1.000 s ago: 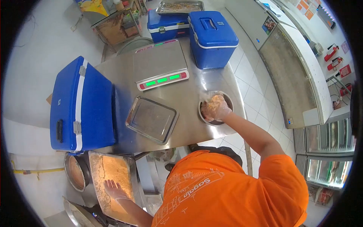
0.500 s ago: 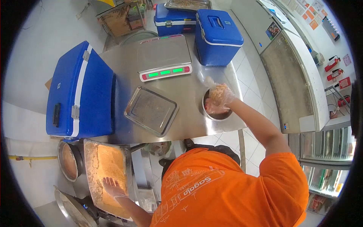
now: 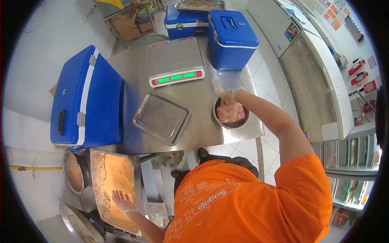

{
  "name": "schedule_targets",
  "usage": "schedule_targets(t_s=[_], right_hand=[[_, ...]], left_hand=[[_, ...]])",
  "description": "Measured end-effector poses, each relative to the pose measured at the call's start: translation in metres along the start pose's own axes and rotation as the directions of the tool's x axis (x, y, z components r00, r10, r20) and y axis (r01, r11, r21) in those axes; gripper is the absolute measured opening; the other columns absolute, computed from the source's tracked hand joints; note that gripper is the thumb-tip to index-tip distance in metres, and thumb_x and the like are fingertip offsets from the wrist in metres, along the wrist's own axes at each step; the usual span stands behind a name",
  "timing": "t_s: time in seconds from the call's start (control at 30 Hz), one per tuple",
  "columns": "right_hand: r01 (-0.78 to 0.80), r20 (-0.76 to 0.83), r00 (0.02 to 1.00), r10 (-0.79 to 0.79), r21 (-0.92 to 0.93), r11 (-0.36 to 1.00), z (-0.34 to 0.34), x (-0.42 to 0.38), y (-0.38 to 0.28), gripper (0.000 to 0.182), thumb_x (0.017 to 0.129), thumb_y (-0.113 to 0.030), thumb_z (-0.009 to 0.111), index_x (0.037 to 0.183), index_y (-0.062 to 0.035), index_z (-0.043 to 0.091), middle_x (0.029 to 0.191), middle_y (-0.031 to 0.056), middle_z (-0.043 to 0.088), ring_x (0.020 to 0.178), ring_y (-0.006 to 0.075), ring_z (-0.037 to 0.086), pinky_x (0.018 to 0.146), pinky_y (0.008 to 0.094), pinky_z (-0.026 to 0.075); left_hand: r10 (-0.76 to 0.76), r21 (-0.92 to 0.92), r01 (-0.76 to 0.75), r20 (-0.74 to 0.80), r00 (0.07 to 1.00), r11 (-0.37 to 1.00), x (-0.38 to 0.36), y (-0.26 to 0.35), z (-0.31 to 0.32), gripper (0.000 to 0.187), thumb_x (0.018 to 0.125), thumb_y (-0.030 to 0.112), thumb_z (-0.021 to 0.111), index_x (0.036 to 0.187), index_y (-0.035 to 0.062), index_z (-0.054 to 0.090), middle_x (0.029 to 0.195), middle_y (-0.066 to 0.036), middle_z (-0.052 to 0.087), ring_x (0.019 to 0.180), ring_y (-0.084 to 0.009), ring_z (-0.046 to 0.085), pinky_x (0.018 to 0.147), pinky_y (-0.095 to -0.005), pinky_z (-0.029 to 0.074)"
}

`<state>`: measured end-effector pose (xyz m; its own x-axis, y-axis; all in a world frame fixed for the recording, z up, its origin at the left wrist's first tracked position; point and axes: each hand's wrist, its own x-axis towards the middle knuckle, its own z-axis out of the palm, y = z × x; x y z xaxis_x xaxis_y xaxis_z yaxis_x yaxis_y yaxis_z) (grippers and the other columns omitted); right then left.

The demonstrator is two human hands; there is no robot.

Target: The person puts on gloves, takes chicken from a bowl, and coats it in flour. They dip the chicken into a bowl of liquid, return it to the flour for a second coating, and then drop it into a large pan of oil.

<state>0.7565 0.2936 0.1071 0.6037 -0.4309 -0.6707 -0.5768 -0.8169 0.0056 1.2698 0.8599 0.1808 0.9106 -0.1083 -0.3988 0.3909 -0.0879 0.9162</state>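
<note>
My left hand (image 3: 122,200), in a thin clear glove, lies with fingers stretched out over the orange-yellow crumbs in a large metal tray (image 3: 94,162) at lower left. My right hand (image 3: 229,97), also in a clear plastic glove, is at the far rim of a round metal bowl (image 3: 215,115) on the right of the table. Pink raw meat (image 3: 231,113) fills much of this bowl, just below the right hand. The right fingers point down and are partly hidden and smeared, so their grip does not show.
On the steel table (image 3: 202,129) are an upturned-looking shallow metal tray (image 3: 162,118), a digital scale (image 3: 175,60) with green displays and a blue cooler (image 3: 77,101). More blue coolers (image 3: 233,40) stand at the far end. A round pan (image 3: 75,172) sits left of the crumbs.
My right hand has shifted left and toward the bowl's far rim, turning downward, and more of the meat shows. My left hand stays spread on the crumbs, barely moved.
</note>
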Motion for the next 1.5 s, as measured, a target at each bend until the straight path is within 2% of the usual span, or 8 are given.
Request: schedule_targets(t_s=[0.63,0.8,0.93,1.07,1.2,1.27,1.37,1.5], right_hand=[[-0.136,-0.069,0.988,0.140,0.059,0.989,-0.016,-0.006,-0.031,0.027,0.088,-0.032,0.063,0.102,-0.0114,0.073,0.095,0.0075,0.072,0.090,0.0288,0.069,0.086,0.0431,0.055],[-0.143,-0.107,0.980,0.167,0.204,0.968,-0.032,-0.027,-0.027,0.022,0.086,-0.026,0.067,0.101,-0.0104,0.073,0.092,0.0071,0.072,0.086,0.0292,0.069,0.083,0.0417,0.055],[-0.136,-0.256,0.925,0.279,0.463,0.876,-0.040,-0.054,-0.021,0.019,0.084,-0.021,0.070,0.100,-0.0097,0.072,0.089,0.0067,0.072,0.083,0.0295,0.069,0.081,0.0406,0.055],[-0.060,-0.341,0.805,0.486,0.767,0.639,-0.041,-0.075,-0.016,0.018,0.082,-0.016,0.074,0.099,-0.0089,0.072,0.086,0.0064,0.071,0.079,0.0298,0.069,0.079,0.0394,0.056],[0.150,-0.238,0.808,0.538,0.968,0.204,-0.038,-0.097,-0.002,0.007,0.088,-0.008,0.070,0.095,-0.0076,0.070,0.084,0.0015,0.068,0.075,0.0157,0.065,0.069,0.0300,0.053],[0.203,-0.131,0.849,0.511,0.975,-0.087,-0.042,-0.113,0.002,0.006,0.091,-0.006,0.069,0.097,-0.0069,0.068,0.086,0.0003,0.066,0.075,0.0113,0.063,0.067,0.0253,0.051],[0.313,-0.118,0.887,0.446,0.864,-0.394,-0.041,-0.132,0.009,0.010,0.092,-0.007,0.070,0.101,-0.0050,0.066,0.087,0.0014,0.065,0.073,0.0115,0.061,0.065,0.0232,0.050],[0.352,-0.127,0.908,0.398,0.747,-0.564,-0.031,-0.140,0.008,0.016,0.093,-0.007,0.071,0.107,-0.0044,0.063,0.088,0.0018,0.065,0.073,0.0120,0.061,0.065,0.0241,0.051]], left_hand=[[-0.009,-0.003,0.009,-0.056,0.998,1.000,-0.007,-0.005,-0.011,0.064,0.099,0.050,0.054,0.151,0.0127,0.043,0.156,-0.010,0.044,0.140,-0.0250,0.043,0.111,-0.0432,0.033],[-0.007,0.037,0.010,-0.080,0.997,0.999,-0.007,-0.006,-0.011,0.059,0.101,0.045,0.048,0.151,0.0142,0.043,0.156,-0.010,0.044,0.140,-0.0249,0.043,0.111,-0.0431,0.034],[0.001,0.061,0.005,-0.100,0.995,0.998,-0.004,-0.008,-0.013,0.057,0.101,0.043,0.046,0.151,0.0154,0.043,0.155,-0.009,0.045,0.139,-0.0244,0.044,0.111,-0.0431,0.034],[-0.008,0.065,0.015,-0.104,0.995,0.998,-0.004,-0.009,-0.013,0.057,0.101,0.044,0.046,0.151,0.0158,0.044,0.155,-0.009,0.046,0.139,-0.0237,0.044,0.111,-0.0430,0.034],[-0.021,0.061,0.027,-0.106,0.994,0.998,0.003,-0.013,-0.017,0.058,0.100,0.045,0.050,0.150,0.0153,0.044,0.155,-0.008,0.046,0.138,-0.0235,0.045,0.110,-0.0432,0.034],[-0.019,0.072,0.027,-0.108,0.994,0.997,0.006,-0.015,-0.019,0.060,0.099,0.046,0.052,0.149,0.0145,0.045,0.155,-0.008,0.046,0.138,-0.0236,0.045,0.109,-0.0435,0.034],[-0.012,0.089,0.023,-0.117,0.993,0.996,0.007,-0.016,-0.015,0.061,0.099,0.047,0.055,0.148,0.0132,0.046,0.154,-0.009,0.047,0.138,-0.0238,0.045,0.109,-0.0440,0.034],[-0.013,0.094,0.025,-0.119,0.993,0.995,0.002,-0.011,-0.009,0.062,0.098,0.048,0.056,0.148,0.0123,0.047,0.154,-0.009,0.047,0.138,-0.0238,0.045,0.108,-0.0443,0.035]])
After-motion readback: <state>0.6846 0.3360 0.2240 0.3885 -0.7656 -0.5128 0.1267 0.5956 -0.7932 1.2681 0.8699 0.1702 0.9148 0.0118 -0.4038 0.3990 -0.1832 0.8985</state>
